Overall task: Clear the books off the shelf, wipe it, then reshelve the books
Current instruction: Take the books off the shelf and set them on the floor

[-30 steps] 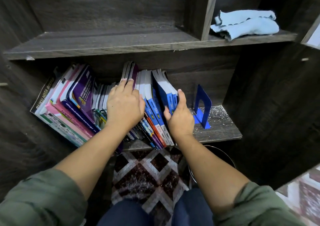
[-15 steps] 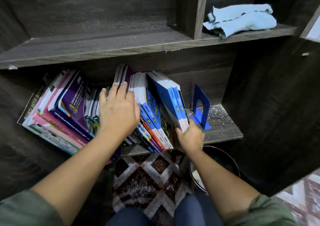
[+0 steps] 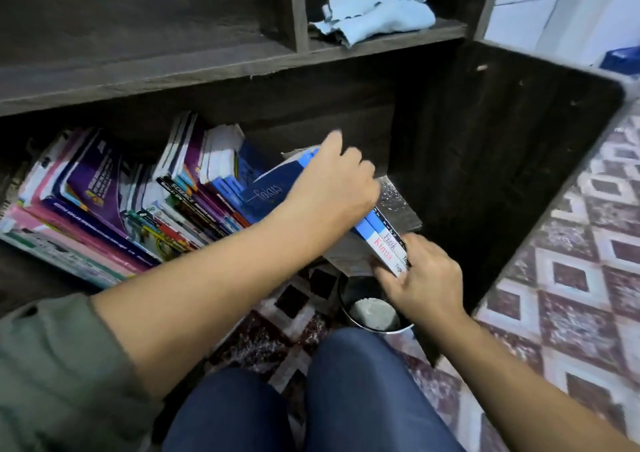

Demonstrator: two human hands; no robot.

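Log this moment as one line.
phase: clearing | left hand: grips top of blue books | right hand: grips their lower end | other books: leaning on shelf | cloth: upper shelf

Lower centre, on the floor: round metal bin [image 3: 347,299], pale grey lump [image 3: 372,313] inside, perhaps a sponge. Right side and bottom middle: floor [image 3: 571,278] patterned in maroon and white diamonds. Upper right corner: white wall [image 3: 554,1], blurred blue thing [image 3: 621,57] at the edge.

Left hand [image 3: 332,188] and right hand [image 3: 426,278] both curled, gripping.
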